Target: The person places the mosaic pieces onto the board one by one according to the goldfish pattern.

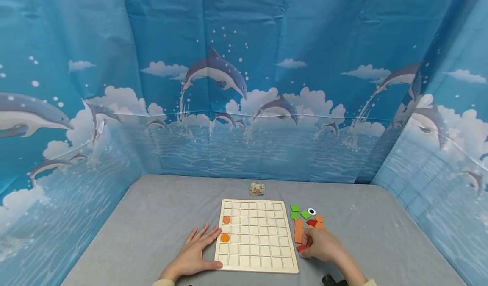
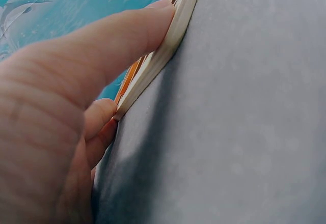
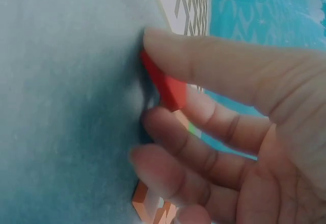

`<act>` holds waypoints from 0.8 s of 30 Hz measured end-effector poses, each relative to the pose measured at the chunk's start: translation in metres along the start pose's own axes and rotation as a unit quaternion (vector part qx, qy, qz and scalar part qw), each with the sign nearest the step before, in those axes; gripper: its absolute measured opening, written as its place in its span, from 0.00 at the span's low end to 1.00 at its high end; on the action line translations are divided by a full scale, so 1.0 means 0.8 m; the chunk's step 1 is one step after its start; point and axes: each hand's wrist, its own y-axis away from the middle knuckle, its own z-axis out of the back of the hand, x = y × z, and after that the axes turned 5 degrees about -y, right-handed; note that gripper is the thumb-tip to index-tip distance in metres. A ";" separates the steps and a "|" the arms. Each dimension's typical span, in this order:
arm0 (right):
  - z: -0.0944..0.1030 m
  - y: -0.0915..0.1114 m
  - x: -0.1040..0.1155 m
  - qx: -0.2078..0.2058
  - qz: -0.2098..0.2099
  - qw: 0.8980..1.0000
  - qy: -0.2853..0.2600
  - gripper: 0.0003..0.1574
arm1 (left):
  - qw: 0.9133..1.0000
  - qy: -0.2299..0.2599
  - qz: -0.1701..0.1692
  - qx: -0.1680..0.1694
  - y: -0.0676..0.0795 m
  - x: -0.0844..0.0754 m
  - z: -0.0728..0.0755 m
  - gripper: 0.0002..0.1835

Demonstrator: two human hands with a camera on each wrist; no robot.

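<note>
A pale wooden board with a grid of square recesses lies on the grey cloth. Two orange discs sit in its left column. My left hand spreads along the board's left side, thumb at the near-left corner and fingertips at the edge; the left wrist view shows the thumb resting on the rim. To the right of the board, my right hand pinches a small flat red piece between thumb and fingers, low over the cloth. Loose orange squares lie just beyond its fingers.
Right of the board lie green pieces, a red curved piece, orange discs and a white piece with a black ring. A small patterned card lies behind the board. Something black shows by the right forearm.
</note>
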 end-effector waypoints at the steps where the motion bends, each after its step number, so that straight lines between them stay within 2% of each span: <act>1: 0.000 0.000 0.000 0.001 0.001 1.000 -0.003 0.22 | 1.000 0.000 0.000 0.000 0.000 0.000 0.000 0.48; 9: 0.000 0.000 -0.004 0.012 0.016 0.999 -0.031 0.20 | 1.000 -0.001 0.000 -0.002 0.000 0.000 0.000 0.48; 19: 0.002 -0.001 -0.015 0.026 0.046 0.994 -0.092 0.16 | 1.000 0.006 -0.008 -0.010 0.000 -0.004 0.002 0.48; 24: 0.005 0.001 -0.012 0.016 0.044 0.992 -0.121 0.13 | 1.000 0.008 -0.007 -0.008 0.001 -0.004 0.002 0.48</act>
